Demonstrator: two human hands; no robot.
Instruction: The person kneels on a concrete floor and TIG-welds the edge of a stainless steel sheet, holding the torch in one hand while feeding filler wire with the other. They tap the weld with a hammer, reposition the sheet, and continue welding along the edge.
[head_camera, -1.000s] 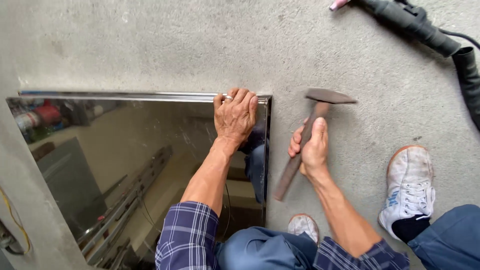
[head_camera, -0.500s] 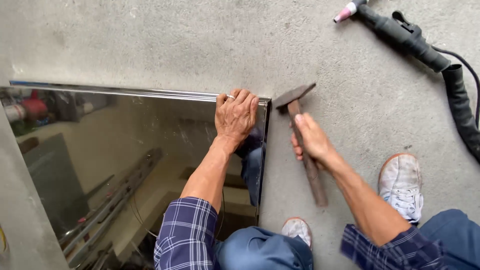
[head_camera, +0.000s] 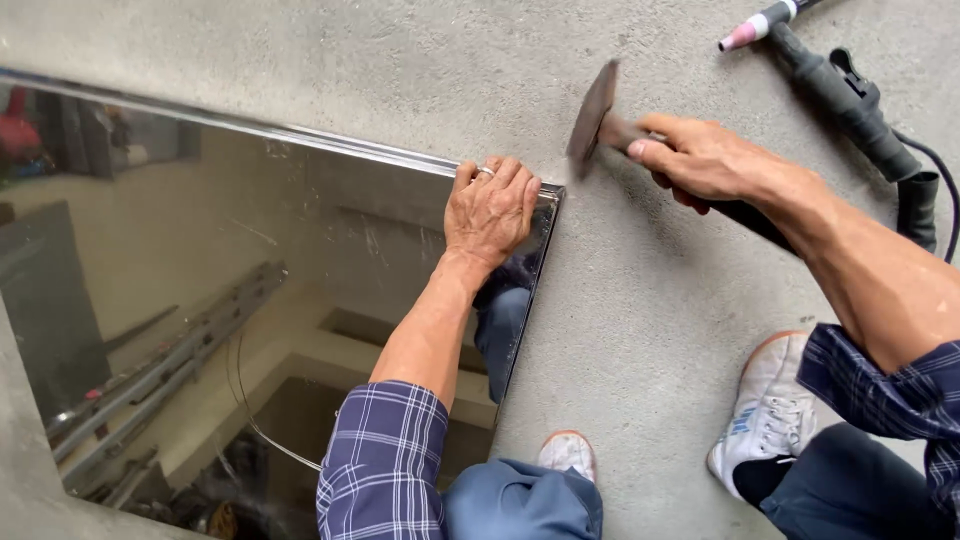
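A shiny, mirror-like metal sheet (head_camera: 220, 300) lies flat on the grey concrete floor (head_camera: 640, 320), with a bent rim along its far and right edges. My left hand (head_camera: 492, 210) presses palm down on the sheet's far right corner, a ring on one finger. My right hand (head_camera: 700, 158) grips a hammer near its head (head_camera: 592, 115); the head hangs raised and blurred just right of that corner, above the floor. The handle is mostly hidden under my hand and forearm.
A black welding torch (head_camera: 835, 85) with a pink tip and a thick hose lies on the floor at the top right. My white shoes (head_camera: 770, 410) and knees fill the lower right. The sheet reflects shelves and beams.
The hammer has swung from upright beside the corner to raised and tilted, head up to the right of it. My left hand has stayed on the corner.
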